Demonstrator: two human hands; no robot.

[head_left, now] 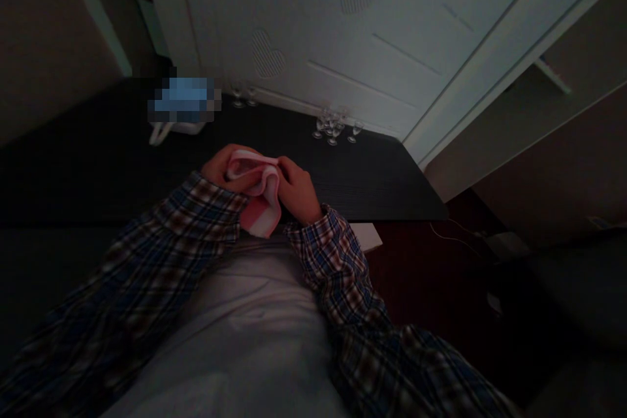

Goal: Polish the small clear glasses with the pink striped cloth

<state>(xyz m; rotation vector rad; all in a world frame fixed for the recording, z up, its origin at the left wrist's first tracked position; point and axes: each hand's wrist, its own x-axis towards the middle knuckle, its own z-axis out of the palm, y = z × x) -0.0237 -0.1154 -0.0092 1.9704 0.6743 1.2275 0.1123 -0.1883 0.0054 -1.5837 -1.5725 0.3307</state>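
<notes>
A pink and white cloth [264, 212] is bunched between my two hands, above the front part of the dark tabletop. My left hand [218, 166] is closed around the cloth's left side, with some fingers tucked into its folds. At the upper right edge, my right hand [300, 191] pinches the fabric between thumb and fingers. One end of the cloth hangs down in front of my shirt. Whether anything is wrapped inside the folds cannot be made out in the dim light.
Several small stemmed glasses [332, 125] stand at the back of the dark table [382, 183], against a white panel with heart patterns. Two more glasses [238, 96] are farther left, near a pixelated blue item [183, 98]. A white box-like object [366, 236] lies below the front edge.
</notes>
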